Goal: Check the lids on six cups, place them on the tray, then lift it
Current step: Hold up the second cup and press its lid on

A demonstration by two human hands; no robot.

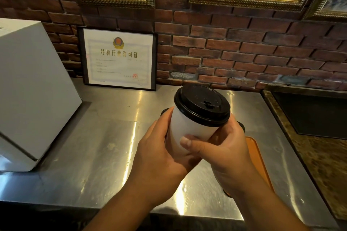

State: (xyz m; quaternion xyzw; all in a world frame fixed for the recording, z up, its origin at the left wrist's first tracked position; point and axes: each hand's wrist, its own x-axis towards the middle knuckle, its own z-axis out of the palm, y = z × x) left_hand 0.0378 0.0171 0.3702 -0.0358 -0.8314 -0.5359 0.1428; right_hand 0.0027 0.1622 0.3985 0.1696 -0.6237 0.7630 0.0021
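White cup [189,127], black lid [201,104] on, clasped between left grip [159,148] and right grip [223,148].

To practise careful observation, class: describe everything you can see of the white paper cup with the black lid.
The white paper cup has a plain, smooth wall and is capped by a black plastic lid with a raised rim and a small sip tab; the lid looks seated all round its visible edge. The cup is tilted, lid towards the camera, held above the steel counter. The left hand wraps its left side; the right hand holds the right, thumb across the front.
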